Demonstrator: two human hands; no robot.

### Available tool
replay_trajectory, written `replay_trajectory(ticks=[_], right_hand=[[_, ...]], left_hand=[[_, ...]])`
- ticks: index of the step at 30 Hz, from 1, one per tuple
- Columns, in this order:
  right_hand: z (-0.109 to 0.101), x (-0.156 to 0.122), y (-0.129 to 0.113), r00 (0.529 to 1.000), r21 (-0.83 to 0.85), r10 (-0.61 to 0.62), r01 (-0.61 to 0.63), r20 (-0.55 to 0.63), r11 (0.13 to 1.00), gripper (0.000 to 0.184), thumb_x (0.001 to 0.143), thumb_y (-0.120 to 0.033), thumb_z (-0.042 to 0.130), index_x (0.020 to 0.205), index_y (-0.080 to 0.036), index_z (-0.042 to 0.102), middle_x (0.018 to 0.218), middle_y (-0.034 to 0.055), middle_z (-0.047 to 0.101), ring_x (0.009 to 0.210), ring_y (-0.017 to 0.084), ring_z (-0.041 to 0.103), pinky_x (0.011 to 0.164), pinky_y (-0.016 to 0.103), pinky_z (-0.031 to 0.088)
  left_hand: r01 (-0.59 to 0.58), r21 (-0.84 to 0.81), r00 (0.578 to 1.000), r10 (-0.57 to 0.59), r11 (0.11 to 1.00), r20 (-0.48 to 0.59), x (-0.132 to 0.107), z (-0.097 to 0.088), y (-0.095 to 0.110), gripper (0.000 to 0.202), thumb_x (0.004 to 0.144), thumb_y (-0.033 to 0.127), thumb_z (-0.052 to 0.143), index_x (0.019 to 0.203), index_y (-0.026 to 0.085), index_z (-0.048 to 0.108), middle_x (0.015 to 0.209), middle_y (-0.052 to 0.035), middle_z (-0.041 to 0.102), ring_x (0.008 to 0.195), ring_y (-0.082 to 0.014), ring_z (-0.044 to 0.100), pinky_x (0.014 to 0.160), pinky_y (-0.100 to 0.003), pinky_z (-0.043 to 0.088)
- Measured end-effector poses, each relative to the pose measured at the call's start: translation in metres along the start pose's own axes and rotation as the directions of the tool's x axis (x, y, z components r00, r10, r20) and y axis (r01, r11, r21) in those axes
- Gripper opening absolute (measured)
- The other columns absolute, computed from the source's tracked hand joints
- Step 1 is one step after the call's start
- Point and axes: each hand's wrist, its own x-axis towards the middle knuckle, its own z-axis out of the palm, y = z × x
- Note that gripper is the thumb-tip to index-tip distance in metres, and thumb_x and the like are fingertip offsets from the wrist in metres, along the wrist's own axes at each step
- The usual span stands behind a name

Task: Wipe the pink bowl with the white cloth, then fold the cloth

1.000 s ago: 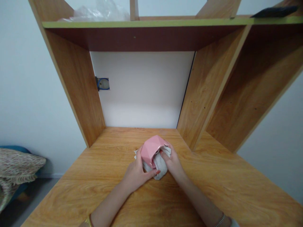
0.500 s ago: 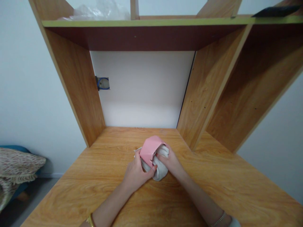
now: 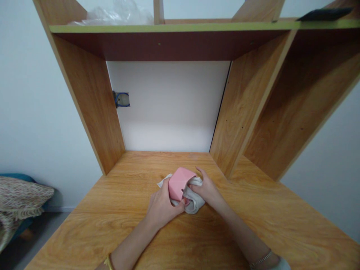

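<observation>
A faceted pink cup (image 3: 179,180) lies tilted on the wooden desk (image 3: 118,210), its mouth toward the right. My left hand (image 3: 161,204) is wrapped round its near side, thumb under the rim. My right hand (image 3: 206,189) presses a crumpled white cloth (image 3: 194,200) into and around the cup's mouth, fingers curled on the cloth with the index finger raised. A corner of the cloth sticks out behind the cup on the left.
Wooden uprights (image 3: 92,108) flank the desk bay, with a shelf (image 3: 168,28) above carrying clear plastic (image 3: 118,15) and a dark flat object (image 3: 323,14). A wall socket hole (image 3: 122,99) sits at the back left. Patterned fabric (image 3: 19,195) lies off the desk's left.
The cup has been turned and lowered, showing less of its faceted side. The cloth has shifted right under my right hand, whose index finger has lifted.
</observation>
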Motion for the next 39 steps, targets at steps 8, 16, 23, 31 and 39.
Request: replay_trajectory(ticks=[8, 16, 23, 31, 39], right_hand=[[-0.002, -0.012, -0.017, 0.996, -0.154, -0.074, 0.081, 0.047, 0.985, 0.076, 0.060, -0.022, 0.059, 0.130, -0.014, 0.032, 0.072, 0.0025, 0.063, 0.058, 0.016, 0.056, 0.053, 0.024, 0.041], [0.000, -0.015, -0.013, 0.988, -0.036, -0.122, 0.126, 0.095, 0.991, 0.072, 0.061, -0.021, 0.060, 0.129, -0.019, 0.036, 0.077, 0.0025, 0.066, 0.062, 0.016, 0.059, 0.059, 0.026, 0.044], [0.004, -0.013, -0.004, 0.982, 0.080, -0.145, 0.136, 0.122, 0.987, 0.058, 0.068, -0.017, 0.051, 0.125, -0.018, 0.040, 0.107, 0.0075, 0.061, 0.095, 0.020, 0.057, 0.084, 0.034, 0.042], [0.013, -0.011, 0.006, 0.994, 0.157, -0.094, 0.101, -0.045, 0.982, 0.061, 0.069, -0.020, 0.048, 0.128, -0.015, 0.034, 0.123, 0.0102, 0.051, 0.111, 0.021, 0.048, 0.095, 0.037, 0.036], [0.017, -0.008, 0.004, 0.988, 0.358, -0.153, 0.156, -0.039, 0.920, 0.054, 0.068, -0.024, 0.052, 0.121, -0.020, 0.041, 0.120, 0.0070, 0.053, 0.111, 0.021, 0.048, 0.096, 0.038, 0.035]], left_hand=[[0.004, 0.135, 0.999, 0.000, 0.991, -0.033, 0.000, -0.012, 0.001, 0.061, 0.072, 0.044, 0.048, 0.125, 0.018, 0.034, 0.092, -0.0074, 0.064, 0.081, -0.0265, 0.062, 0.073, -0.035, 0.043], [0.004, 0.219, 1.000, -0.005, 0.976, 0.000, 0.001, -0.018, 0.002, 0.059, 0.070, 0.044, 0.050, 0.122, 0.019, 0.040, 0.087, -0.0081, 0.066, 0.079, -0.0288, 0.062, 0.072, -0.036, 0.044], [0.029, 0.112, 0.999, -0.026, 0.993, -0.027, 0.002, -0.015, 0.003, 0.063, 0.075, 0.046, 0.049, 0.130, 0.019, 0.035, 0.105, -0.0098, 0.063, 0.089, -0.0266, 0.061, 0.078, -0.035, 0.043], [0.048, -0.023, 0.997, -0.049, 0.999, -0.052, 0.005, -0.010, -0.001, 0.082, 0.074, 0.052, 0.053, 0.137, 0.013, 0.018, 0.125, -0.0167, 0.048, 0.102, -0.0297, 0.055, 0.083, -0.039, 0.041], [0.020, -0.218, 0.999, -0.014, 0.976, 0.030, 0.003, -0.005, -0.001, 0.082, 0.074, 0.048, 0.056, 0.136, 0.017, 0.011, 0.123, -0.0145, 0.050, 0.103, -0.0263, 0.054, 0.083, -0.037, 0.042]])
